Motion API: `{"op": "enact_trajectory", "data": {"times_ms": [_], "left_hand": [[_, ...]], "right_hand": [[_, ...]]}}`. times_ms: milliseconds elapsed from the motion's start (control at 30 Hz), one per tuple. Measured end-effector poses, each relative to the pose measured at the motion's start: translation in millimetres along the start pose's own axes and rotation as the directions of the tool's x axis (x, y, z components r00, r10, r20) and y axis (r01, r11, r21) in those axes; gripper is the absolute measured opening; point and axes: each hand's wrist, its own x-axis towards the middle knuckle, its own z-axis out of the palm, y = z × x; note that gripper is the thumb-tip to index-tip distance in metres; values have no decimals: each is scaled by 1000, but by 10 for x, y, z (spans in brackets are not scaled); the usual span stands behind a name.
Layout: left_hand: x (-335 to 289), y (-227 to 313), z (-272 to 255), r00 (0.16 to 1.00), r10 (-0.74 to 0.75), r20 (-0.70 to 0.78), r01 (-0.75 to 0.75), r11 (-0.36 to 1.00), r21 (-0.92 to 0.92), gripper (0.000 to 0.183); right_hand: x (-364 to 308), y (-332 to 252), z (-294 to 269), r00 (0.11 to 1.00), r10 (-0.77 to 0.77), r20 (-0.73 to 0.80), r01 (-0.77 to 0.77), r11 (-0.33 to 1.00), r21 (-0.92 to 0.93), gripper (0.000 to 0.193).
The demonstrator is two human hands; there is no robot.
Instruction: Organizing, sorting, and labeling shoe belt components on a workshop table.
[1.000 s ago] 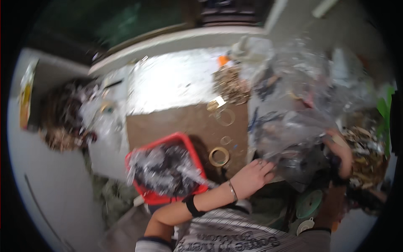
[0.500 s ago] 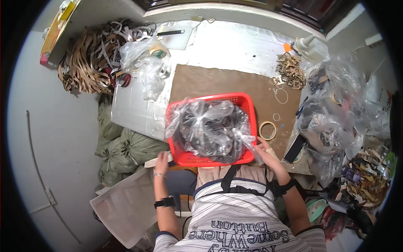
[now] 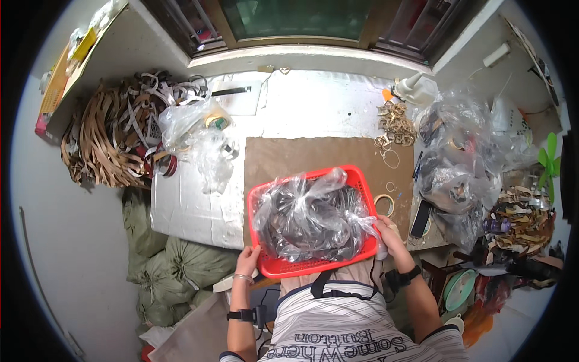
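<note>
Hands since earlier: 1.0 s ago both were over the clear bags (image 3: 455,175) at the right; now both are at the red basket (image 3: 283,269).
Left hand (image 3: 246,260): 0.5 s ago just beside the basket's near left corner; now its grip is closed on that corner's rim.
Right hand (image 3: 391,234): at the basket's right side, as 0.5 s ago, grip narrow and holding the edge under a loose bag end.
Basket place: over the near edge of the tabletop (image 3: 301,111), slightly askew, partly covering the brown sheet (image 3: 313,154).
Window (image 3: 289,18): shows more fully at the top than before; the view has shifted.
Shirt (image 3: 347,308): thin stripes and dark outlined lettering, upside down in this view.
Basket make: rigid plastic, rounded corners, small holes in the walls.
Basket load: crinkled, glossy, see-through bag (image 3: 304,208) with knotted-looking gathers; the dark contents are indistinct.
Tape roll (image 3: 392,207): tan ring just beside the basket's right wall.
Buckles (image 3: 395,123): gold-toned metal, heaped.
Strips (image 3: 108,136): long, flat, tan and brown, piled at the left.
Sacks (image 3: 193,262): wrinkled green cloth, bulging, below the tabletop's left edge.
</note>
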Motion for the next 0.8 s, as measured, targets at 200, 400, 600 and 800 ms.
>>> {"op": "enact_trajectory", "data": {"times_ms": [200,400,600,800], "left_hand": [[483,1456,0,916,-44,398,302,729,-614,27],[1464,2568,324,814,223,537,539,56,-840,37],[2106,3202,749,936,34,350,287,501,-816,51],[1916,2666,1131,893,433,124,-430,902,-47,70]], "right_hand": [[207,-1072,-191,987,47,153,-105,913,394,31],[1176,-1863,-241,969,-180,172,-63,490,870,29],[2000,-2013,-59,978,-206,-18,181,809,559,57],[1734,-1804,782,927,-370,58,310,845,435,60]]}}
